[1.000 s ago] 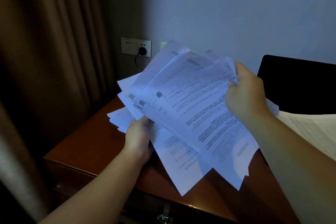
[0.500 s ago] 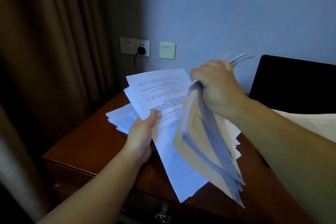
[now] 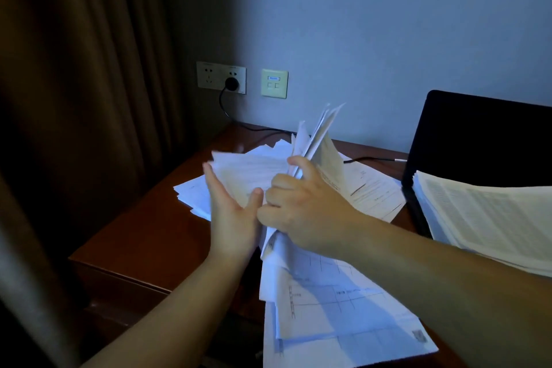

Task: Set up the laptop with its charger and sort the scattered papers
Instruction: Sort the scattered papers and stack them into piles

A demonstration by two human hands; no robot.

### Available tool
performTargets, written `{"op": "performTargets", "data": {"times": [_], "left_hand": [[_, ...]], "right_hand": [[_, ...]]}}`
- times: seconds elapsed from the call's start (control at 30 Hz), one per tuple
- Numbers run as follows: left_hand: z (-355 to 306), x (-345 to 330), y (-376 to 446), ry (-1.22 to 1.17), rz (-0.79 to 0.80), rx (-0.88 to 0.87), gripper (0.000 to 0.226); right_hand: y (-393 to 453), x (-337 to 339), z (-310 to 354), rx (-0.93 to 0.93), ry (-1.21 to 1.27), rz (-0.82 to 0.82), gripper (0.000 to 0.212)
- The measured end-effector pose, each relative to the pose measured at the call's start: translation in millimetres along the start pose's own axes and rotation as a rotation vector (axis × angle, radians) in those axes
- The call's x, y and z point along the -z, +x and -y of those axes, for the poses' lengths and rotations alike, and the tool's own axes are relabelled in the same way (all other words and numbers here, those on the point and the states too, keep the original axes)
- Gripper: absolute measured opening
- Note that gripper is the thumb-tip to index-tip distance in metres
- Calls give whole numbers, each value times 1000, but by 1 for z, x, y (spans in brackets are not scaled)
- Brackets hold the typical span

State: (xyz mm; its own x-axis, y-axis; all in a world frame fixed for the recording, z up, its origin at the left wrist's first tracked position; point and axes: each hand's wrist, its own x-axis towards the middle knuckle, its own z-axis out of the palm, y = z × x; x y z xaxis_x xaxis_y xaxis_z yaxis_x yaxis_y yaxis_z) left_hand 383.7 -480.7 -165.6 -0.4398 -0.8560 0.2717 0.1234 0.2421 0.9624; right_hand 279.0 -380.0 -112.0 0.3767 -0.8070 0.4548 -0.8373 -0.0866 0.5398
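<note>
The right hand (image 3: 301,212) curls its fingers (image 3: 279,181) round a bent sheaf of papers (image 3: 316,140) above the surface (image 3: 143,233). Just left, the left hand (image 3: 231,215) lies flat and open against the sheets, thumb raised. The laptop (image 3: 478,140) stands well right.

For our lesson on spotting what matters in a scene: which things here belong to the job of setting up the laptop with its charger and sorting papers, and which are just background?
Belongs to the job:
- sheaf of papers gripped by the right hand
- left hand, flat against the sheets
- loose papers on the desk
- paper stack
- laptop
- charger cable
- wall socket

Just there:
- curtain
- data port plate
- desk
</note>
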Motion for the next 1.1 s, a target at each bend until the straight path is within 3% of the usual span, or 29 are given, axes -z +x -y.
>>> {"op": "performTargets", "data": {"times": [0.07, 0.17, 0.3, 0.4, 0.5, 0.57, 0.67, 0.8, 1.1], "left_hand": [[0, 2, -3, 205, -110, -104, 76], [-2, 3, -10, 259, -36, -142, 39], [-27, 3, -22, -36, 194, 161, 42], [-41, 2, -26, -485, 427, 542, 58], [-45, 6, -27, -588, 506, 636, 72], [-45, 11, -26, -551, 532, 674, 63], [-43, 17, -24, -328, 525, 732, 30], [-45, 15, -15, -196, 481, 797, 42], [-43, -2, 0, 58, 693, 672, 54]], "right_hand": [[-4, -4, 4, 6, 26, -8, 27], [-9, -5, 5, -19, 11, -68, 25], [-12, -7, 7, -102, 8, -166, 29], [-15, -13, 16, -229, 60, -139, 24], [-21, -18, 27, -434, 166, -85, 35], [-21, -15, 29, -591, 267, -77, 43], [-22, -7, 27, -826, 444, -26, 55], [-29, 2, 22, -977, 668, 46, 58], [-54, -4, 10, -1122, 858, 86, 43]]}}
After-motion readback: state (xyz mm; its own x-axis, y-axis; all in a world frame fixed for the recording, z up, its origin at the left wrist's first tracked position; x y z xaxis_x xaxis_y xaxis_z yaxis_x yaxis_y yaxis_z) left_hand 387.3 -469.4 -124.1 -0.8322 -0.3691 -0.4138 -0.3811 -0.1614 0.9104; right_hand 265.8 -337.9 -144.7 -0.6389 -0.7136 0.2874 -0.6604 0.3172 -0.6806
